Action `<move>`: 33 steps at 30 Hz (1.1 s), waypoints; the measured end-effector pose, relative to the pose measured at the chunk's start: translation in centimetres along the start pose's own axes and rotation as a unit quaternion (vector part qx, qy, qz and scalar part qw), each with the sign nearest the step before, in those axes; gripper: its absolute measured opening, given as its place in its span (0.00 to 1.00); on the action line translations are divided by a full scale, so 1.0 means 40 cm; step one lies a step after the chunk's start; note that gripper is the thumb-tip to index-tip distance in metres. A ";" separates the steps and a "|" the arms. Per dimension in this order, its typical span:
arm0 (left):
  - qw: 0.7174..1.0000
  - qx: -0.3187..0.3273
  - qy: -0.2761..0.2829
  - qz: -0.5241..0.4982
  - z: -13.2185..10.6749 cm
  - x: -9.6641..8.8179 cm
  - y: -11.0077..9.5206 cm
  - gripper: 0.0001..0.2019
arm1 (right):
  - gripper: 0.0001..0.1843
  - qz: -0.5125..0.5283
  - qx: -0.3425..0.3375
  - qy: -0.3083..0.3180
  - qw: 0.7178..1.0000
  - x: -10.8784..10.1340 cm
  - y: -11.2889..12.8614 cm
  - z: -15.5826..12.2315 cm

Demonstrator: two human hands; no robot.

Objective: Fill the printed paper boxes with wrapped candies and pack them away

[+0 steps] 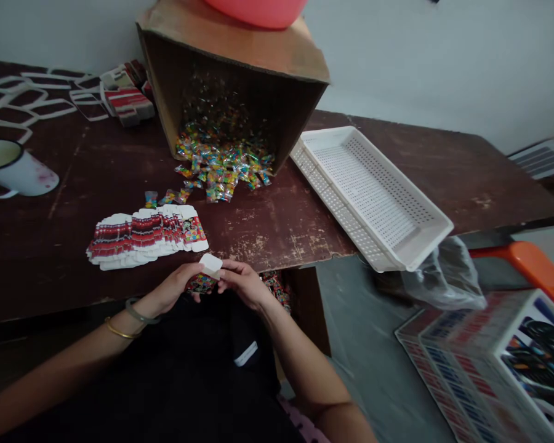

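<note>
My left hand point(178, 285) and my right hand point(242, 283) meet at the near edge of the dark wooden table point(268, 227). Together they pinch a small printed carton point(207, 274) with a white flap turned up. Both hands have their fingers closed on it. Just beyond them lies a fanned stack of flat red-and-white cartons point(145, 237). Farther back a tipped cardboard box point(231, 80) spills several small colourful wrapped sweets point(221, 163) onto the table.
A white perforated plastic tray point(373, 197) overhangs the table's right edge. A white mug point(13, 169) stands at the left, with more flat cartons point(124, 98) behind it. A printed box point(493, 363) and a clear bag point(443, 277) sit lower right. A pink basin point(258, 11) tops the cardboard box.
</note>
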State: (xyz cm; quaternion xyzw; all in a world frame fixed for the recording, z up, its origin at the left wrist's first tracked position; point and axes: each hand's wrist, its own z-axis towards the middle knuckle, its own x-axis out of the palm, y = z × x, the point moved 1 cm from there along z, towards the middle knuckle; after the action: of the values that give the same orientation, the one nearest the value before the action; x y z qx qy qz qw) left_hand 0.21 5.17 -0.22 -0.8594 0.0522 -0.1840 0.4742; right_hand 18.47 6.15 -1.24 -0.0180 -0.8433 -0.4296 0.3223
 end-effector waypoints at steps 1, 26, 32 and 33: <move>1.000 0.005 0.000 0.003 0.000 0.001 -0.006 0.19 | 0.20 -0.010 -0.011 0.003 1.000 0.006 0.011 -0.003; 0.997 0.010 0.079 0.018 -0.010 -0.012 -0.017 0.18 | 0.11 -0.355 -0.234 -0.028 0.905 0.022 0.087 0.020; 0.996 -0.020 0.072 0.057 -0.017 -0.008 -0.020 0.18 | 0.11 -0.374 -0.251 -0.044 0.892 0.025 0.045 0.010; 0.996 -0.023 0.079 0.038 -0.015 0.001 -0.021 0.18 | 0.12 -0.386 -0.270 -0.042 0.881 0.024 0.040 0.000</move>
State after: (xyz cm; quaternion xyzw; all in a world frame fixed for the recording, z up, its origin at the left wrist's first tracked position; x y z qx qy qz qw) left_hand -0.02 5.16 0.79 -0.8499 0.1268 -0.2321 0.4558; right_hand 18.20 6.92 0.42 0.2044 -0.6480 -0.7295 0.0779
